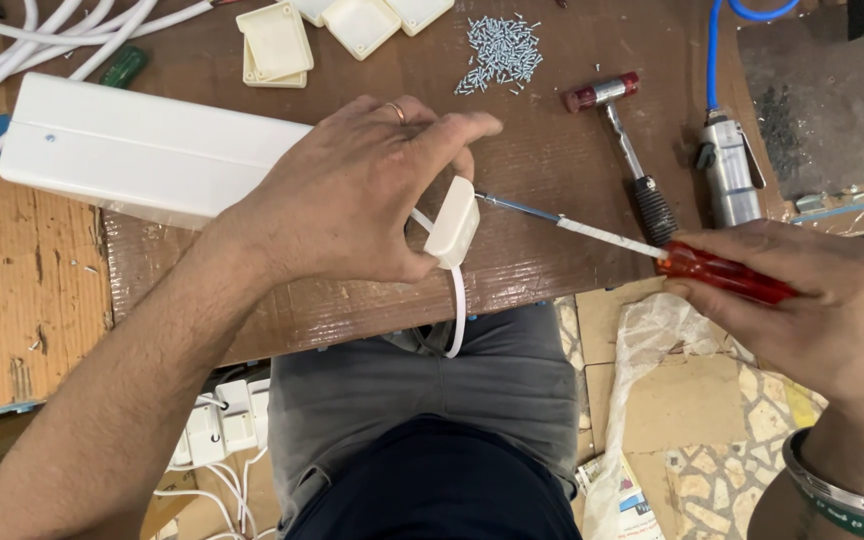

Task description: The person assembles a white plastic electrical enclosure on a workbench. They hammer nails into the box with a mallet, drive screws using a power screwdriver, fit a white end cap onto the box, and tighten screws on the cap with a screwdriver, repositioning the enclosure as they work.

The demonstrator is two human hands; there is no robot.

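Note:
My left hand (357, 195) pinches a small white plastic box (453, 222) on its edge, with a white cable (458, 315) hanging from it toward my lap. My right hand (817, 300) grips the red handle of a screwdriver (722, 272). The screwdriver's long shaft (552, 216) points left, its tip touching the side of the white box. A long white plastic housing (142, 145) lies on the brown cardboard-covered table (552, 150) behind my left hand.
A pile of small silver screws (500, 50) lies at the back. Several cream box covers (277, 42) sit nearby. A small hammer (627, 150) and a pneumatic tool (730, 175) with a blue hose lie at right. More white boxes with cables (222, 425) rest below the table.

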